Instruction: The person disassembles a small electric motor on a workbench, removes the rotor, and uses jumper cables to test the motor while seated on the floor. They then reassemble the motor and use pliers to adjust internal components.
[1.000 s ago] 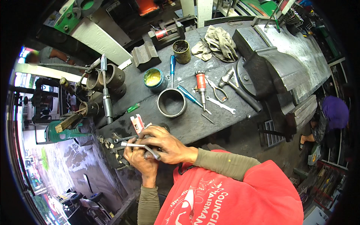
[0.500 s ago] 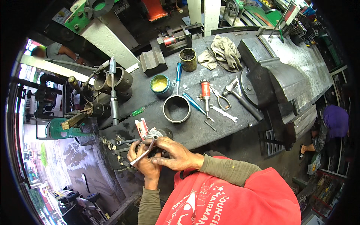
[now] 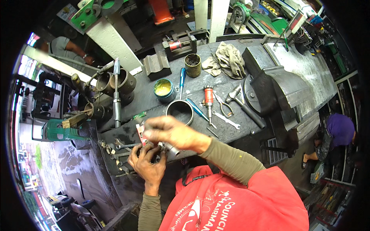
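My left hand (image 3: 148, 163) is closed, its fingers curled near the bench's front edge around something I cannot make out. My right hand (image 3: 169, 131) is raised just above and beyond it, smeared by motion, so its grip is unclear. Under the right hand, a small red and white box (image 3: 140, 133) partly shows. A grey metal cylinder (image 3: 174, 151) peeks out below the right hand, mostly covered. Just beyond that hand stands a wide metal ring (image 3: 180, 109), its near side hidden.
Wrenches (image 3: 115, 148) lie left of my hands. Farther off are a blue tin of yellow grease (image 3: 164, 90), blue screwdrivers (image 3: 182, 82), a red-bodied tool (image 3: 208, 98), pliers (image 3: 224, 104), a hammer (image 3: 246, 106), a rag (image 3: 229, 61) and a big vise (image 3: 283, 86). Another person (image 3: 337, 131) crouches at right.
My right hand has moved up and away from my left hand, over the red and white box. The thin metal rod seen between my hands before no longer shows clearly.
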